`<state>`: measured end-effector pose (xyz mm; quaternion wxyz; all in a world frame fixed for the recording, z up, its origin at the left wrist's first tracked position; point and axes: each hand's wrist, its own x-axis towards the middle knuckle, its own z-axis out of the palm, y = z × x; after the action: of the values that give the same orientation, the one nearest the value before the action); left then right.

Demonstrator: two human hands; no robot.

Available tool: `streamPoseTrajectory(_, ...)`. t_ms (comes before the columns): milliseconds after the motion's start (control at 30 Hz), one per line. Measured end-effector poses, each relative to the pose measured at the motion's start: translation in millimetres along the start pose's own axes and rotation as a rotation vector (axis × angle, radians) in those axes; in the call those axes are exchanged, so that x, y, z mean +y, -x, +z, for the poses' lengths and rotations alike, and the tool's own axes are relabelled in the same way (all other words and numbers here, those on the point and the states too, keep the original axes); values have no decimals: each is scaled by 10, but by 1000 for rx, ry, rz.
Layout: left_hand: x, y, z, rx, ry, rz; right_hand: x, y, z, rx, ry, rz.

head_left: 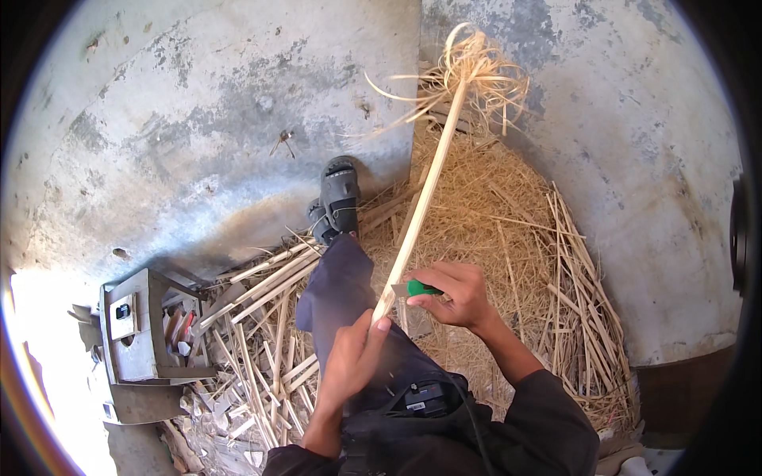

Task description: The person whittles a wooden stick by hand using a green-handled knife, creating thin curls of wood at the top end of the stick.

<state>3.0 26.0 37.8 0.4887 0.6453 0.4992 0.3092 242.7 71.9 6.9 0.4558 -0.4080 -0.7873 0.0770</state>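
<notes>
My left hand [355, 355] is closed round the near end of a long, pale wooden stick [425, 194]. The stick slants up and away to the right, and its far end carries a bushy tuft of curled shavings [475, 67]. In my right hand [456, 295] is a knife with a green handle [422, 288], gripped between thumb and fingers. Its short blade lies against the stick, a little beyond my left hand. The fingers of my left hand partly hide the stick's near end.
Straw-coloured shavings [492, 206] heap up against the stained wall [238, 87]. Bundled thin sticks [583, 293] lie to the right, loose sticks [270, 278] to the left. A grey box-like stand [131, 333] holds small items at the left. My dark sandal [341, 190] rests by the wall.
</notes>
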Motion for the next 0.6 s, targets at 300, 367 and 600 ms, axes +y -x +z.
streamPoseTrajectory(300,54,117,43,96,-188,69,-208,-85,-86,51,43,68)
streamPoseTrajectory(367,52,127,39,119,-214,89,-207,-88,-85,19,66,74)
streamPoseTrajectory(600,42,172,17,64,-147,53,-199,-108,-118,115,63,78)
